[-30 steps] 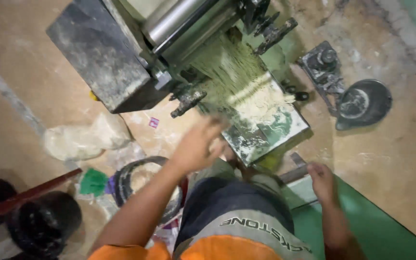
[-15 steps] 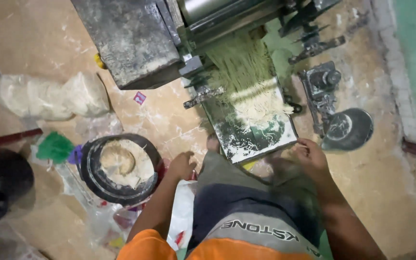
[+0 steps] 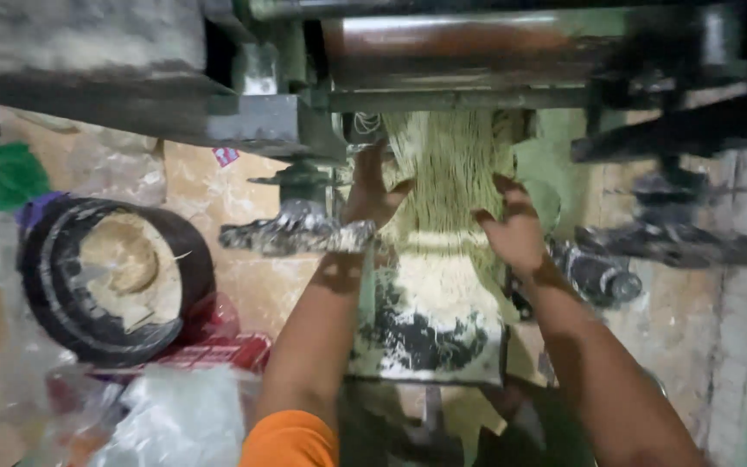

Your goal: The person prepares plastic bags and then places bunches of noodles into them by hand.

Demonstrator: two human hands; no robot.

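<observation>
1. The left hand point(image 3: 372, 192) reaches up to the left edge of the curtain of noodles point(image 3: 456, 169) that hangs from the roller point(image 3: 460, 39) of the machine. Its fingers are spread and loosely curled, touching the strands but not clamped on them.
2. The right hand point(image 3: 512, 227) meets the same curtain on its right edge, a little lower than the left. It too is open, palm toward the strands, fingers fanned out.
3. The noodles lie between the two hands and run on down past them onto a floured tray point(image 3: 430, 337), which slopes toward the person just below both wrists.
4. To do this step well, it seems wise to gather the strands evenly from both edges, with a light touch so the soft threads neither tear nor bunch up.
5. The fingers should stay well below the roller, which sits just above the fingertips; that is the likeliest place for a pinch.
6. Supporting the strands from beneath rather than pulling would probably keep their length even.
7. Well to the left of the left arm, a round black tub point(image 3: 114, 277) holds a pale lump of dough point(image 3: 127, 268), with crumpled plastic bags point(image 3: 179, 415) lying near the elbow.
</observation>
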